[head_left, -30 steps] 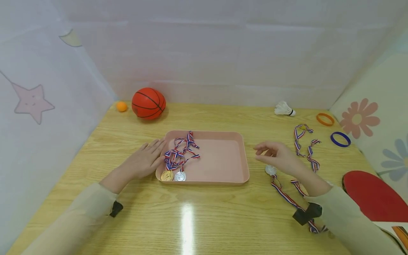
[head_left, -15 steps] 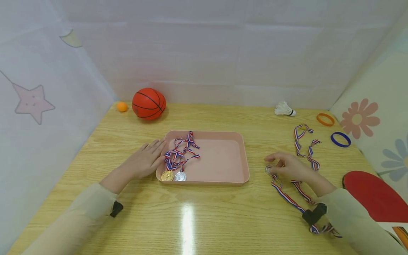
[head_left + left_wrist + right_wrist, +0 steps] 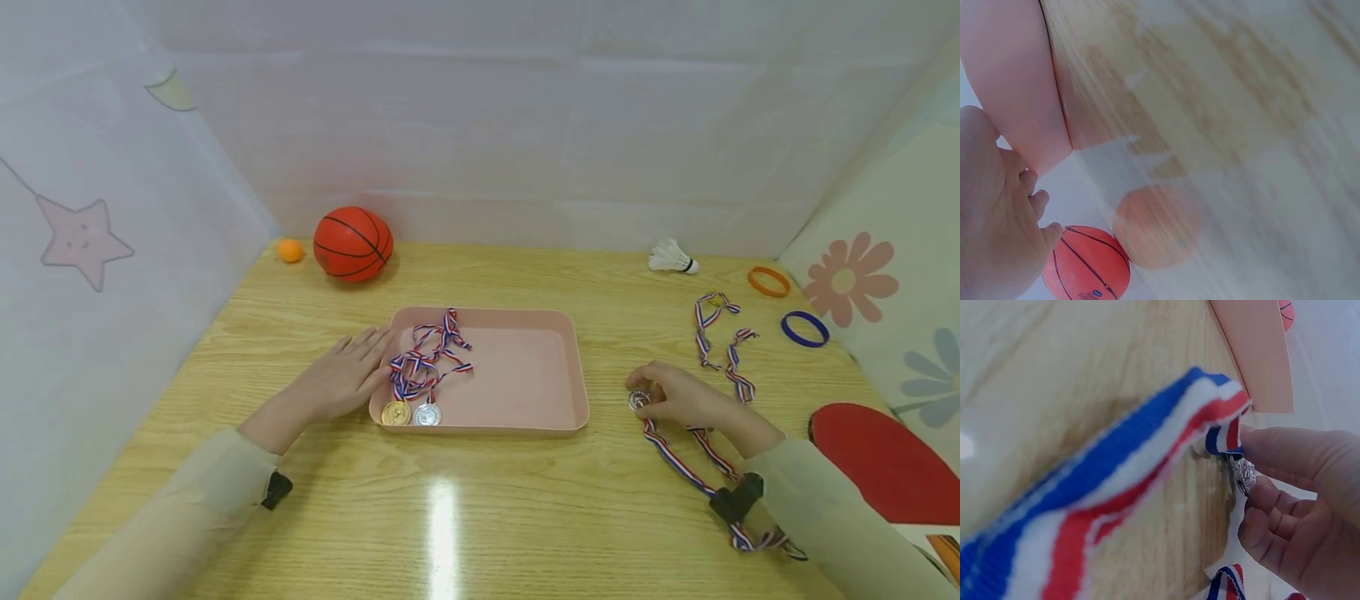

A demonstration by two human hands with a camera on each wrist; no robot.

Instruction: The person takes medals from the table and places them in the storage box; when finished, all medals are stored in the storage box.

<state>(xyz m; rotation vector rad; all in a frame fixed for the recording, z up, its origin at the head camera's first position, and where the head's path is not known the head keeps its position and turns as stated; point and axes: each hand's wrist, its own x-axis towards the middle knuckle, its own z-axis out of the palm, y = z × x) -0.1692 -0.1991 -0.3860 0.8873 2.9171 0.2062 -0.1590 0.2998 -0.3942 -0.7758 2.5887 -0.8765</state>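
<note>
My right hand [image 3: 678, 398] pinches a silver medal [image 3: 639, 402] between thumb and fingers, just right of the pink tray. Its red, white and blue ribbon [image 3: 1141, 459] trails back across the table beneath the wrist. With fairly straight fingers, my left hand [image 3: 333, 379] rests against the left side of the pink tray [image 3: 517, 430]. Inside the tray's left part lie a gold medal [image 3: 396, 413] and another silver medal [image 3: 427, 414], their ribbons [image 3: 420, 367] tangled above them. A second ribbon [image 3: 716, 454] passes partly hidden under my right hand and forearm.
A basketball [image 3: 353, 243] and an orange ball [image 3: 289, 250] sit back left. On the right are a shuttlecock [image 3: 672, 257], an orange wristband [image 3: 768, 282], a blue wristband [image 3: 805, 329], more striped ribbons [image 3: 738, 367] and a red paddle [image 3: 877, 458].
My right hand has come down and slightly right onto the silver medal and now pinches it, lifting its edge. The left hand has stayed at the tray.
</note>
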